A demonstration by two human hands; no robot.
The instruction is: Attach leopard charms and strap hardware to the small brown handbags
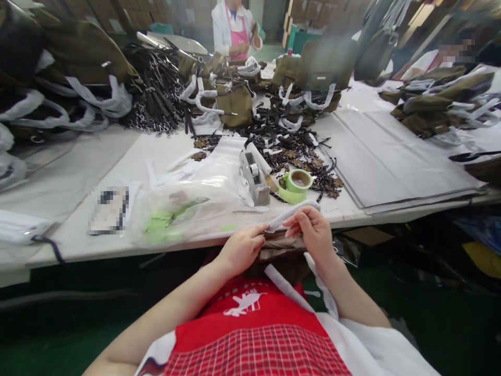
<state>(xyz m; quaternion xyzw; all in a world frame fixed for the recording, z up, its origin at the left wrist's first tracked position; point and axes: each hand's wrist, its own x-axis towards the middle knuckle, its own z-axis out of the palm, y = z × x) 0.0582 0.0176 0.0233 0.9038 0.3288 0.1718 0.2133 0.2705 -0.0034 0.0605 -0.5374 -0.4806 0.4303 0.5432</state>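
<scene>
At the table's front edge, a white-wrapped strap [291, 213] runs between my two hands. My left hand [246, 247] is closed on the strap's left end, its fingers pressed together. Further right, my right hand [312, 230] has its thumb and fingers pinched at the strap. A brown fabric piece [279, 247], partly hidden by my hands, lies under the strap at the edge. Loose white wrapping [287, 286] hangs below, in front of my red apron. Just beyond my hands are green tape rolls [299, 180] and a grey tape dispenser [255, 180].
A clear plastic bag [188, 209] with green scraps and a phone [109, 210] lie to the left. Olive bags [237, 104] and black straps [156, 89] are piled behind. Grey sheets [391, 156] lie right. A person in a pink apron [238, 39] stands across the table.
</scene>
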